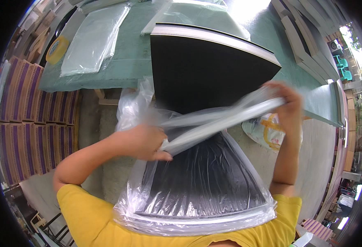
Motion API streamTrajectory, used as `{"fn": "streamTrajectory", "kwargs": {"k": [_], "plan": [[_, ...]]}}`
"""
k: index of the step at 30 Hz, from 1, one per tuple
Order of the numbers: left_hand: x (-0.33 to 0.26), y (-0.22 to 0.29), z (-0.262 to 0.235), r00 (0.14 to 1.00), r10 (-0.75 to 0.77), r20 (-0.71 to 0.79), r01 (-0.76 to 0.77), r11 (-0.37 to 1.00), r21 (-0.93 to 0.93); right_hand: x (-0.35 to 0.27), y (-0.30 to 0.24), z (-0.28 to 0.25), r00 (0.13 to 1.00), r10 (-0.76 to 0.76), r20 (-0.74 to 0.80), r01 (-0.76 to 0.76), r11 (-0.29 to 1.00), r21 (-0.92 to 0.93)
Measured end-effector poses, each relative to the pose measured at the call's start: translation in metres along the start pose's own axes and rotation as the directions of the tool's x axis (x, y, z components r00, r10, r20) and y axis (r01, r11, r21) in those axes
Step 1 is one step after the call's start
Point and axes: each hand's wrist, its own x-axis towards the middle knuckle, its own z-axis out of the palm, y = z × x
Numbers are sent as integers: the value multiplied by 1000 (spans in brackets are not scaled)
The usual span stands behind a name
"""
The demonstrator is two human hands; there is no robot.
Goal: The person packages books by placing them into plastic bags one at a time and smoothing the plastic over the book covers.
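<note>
Against my chest lies a thick black slab with a pale edge, inside a clear plastic bag (207, 181). The bag's gathered open end stretches as a twisted band between my hands. My left hand (148, 142) is closed on one end of that band, thumb toward the slab. My right hand (286, 103), raised farther right and smeared by motion, has its fingers wrapped round the other end. Just beyond, a large black stack of sheets or boards (207, 68) with white layered edges rests on the green table (123, 68) and juts over its near edge.
Flat clear plastic bags (92, 39) and a yellow tape roll (57, 49) lie on the table's left. Stacked cartons (37, 136) stand at left. Long pale boards (304, 49) line the right side. A white-and-yellow sack (265, 129) sits on the floor below the table.
</note>
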Motion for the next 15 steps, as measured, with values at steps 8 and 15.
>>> {"fn": "streamTrajectory", "kwargs": {"k": [8,15], "plan": [[5,-71,-82,128,-334,-934,357,894,-271,-1,5,45,851,-423,-313,334,894,-299],[23,-22,-89,381,49,-923,251,956,154,-3,27,5,841,-384,-381,174,859,-482]]}}
